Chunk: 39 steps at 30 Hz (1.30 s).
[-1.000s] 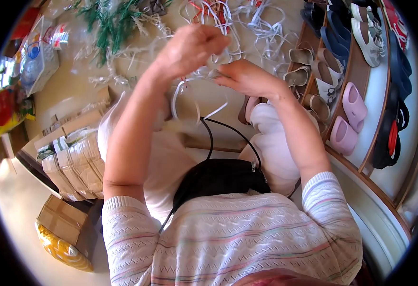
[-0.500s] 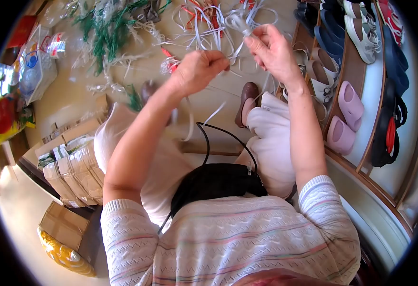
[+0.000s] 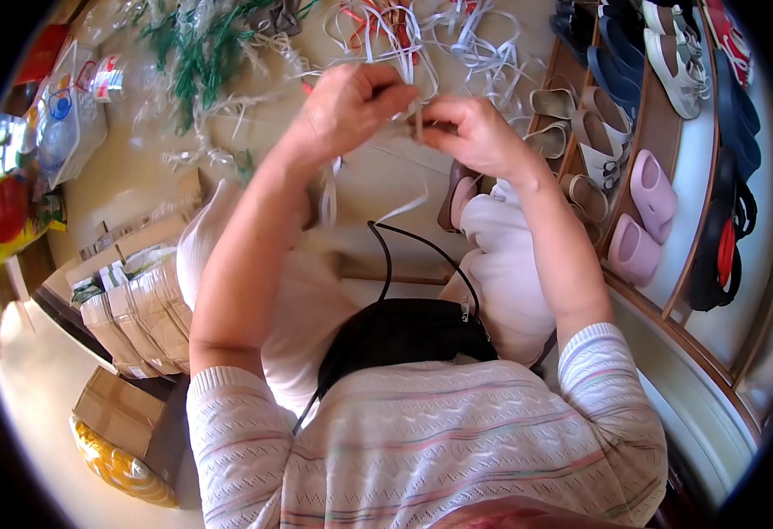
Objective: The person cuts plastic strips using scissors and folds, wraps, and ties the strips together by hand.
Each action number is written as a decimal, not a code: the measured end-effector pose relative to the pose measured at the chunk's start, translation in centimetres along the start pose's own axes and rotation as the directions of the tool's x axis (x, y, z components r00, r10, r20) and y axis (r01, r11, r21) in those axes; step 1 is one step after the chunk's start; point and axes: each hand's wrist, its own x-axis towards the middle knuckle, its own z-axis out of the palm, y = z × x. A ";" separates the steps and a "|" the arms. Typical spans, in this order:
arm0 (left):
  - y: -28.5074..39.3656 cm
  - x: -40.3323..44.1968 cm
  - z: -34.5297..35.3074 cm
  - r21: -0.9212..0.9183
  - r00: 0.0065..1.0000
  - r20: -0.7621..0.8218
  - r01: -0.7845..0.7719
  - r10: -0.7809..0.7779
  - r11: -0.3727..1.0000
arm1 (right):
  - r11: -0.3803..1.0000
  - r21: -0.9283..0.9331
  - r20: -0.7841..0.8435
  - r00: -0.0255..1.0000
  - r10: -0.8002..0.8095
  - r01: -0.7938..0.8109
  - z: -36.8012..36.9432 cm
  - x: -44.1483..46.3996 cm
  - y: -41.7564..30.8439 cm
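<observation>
My left hand (image 3: pixel 347 110) is closed in a pinch on a white plastic strip (image 3: pixel 328 196), which hangs down below it. Close beside it, my right hand (image 3: pixel 483 137) is also closed, thumb and fingers together at the strip; motion smears the fingertips. The two hands nearly meet over the floor. Beyond them lies a loose tangle of white strips (image 3: pixel 492 57) with orange-red strands (image 3: pixel 397 25) among it. A short white end (image 3: pixel 404 205) sticks up near the black cord in front of my lap.
Green and clear tangled strands (image 3: pixel 197 57) lie at the upper left. Along the right side stands a shoe rack (image 3: pixel 660 304) with pink slippers (image 3: pixel 651 198) and other shoes. Flattened cardboard (image 3: pixel 140 322) and a box (image 3: pixel 118 410) are at the left. A black bag (image 3: pixel 404 335) rests on my lap.
My right hand has come down and left toward my left hand, which has risen slightly. The white bundle at my right hand is now away from it, among the strips on the floor.
</observation>
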 end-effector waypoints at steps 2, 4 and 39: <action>-0.7 0.1 -0.5 0.017 0.998 -0.024 0.060 -0.060 0.998 | 0.939 0.321 0.088 0.991 0.098 -0.122 -0.9 0.0 -2.2; -1.4 -0.1 0.4 -0.354 0.994 0.054 0.109 -0.096 0.929 | 0.808 0.564 0.082 0.985 0.150 -0.170 -1.9 -0.2 -3.1; -2.2 0.0 1.6 -0.436 0.991 0.122 0.110 -0.063 0.893 | 0.344 0.939 -0.134 0.941 0.310 0.020 -4.5 0.2 -0.1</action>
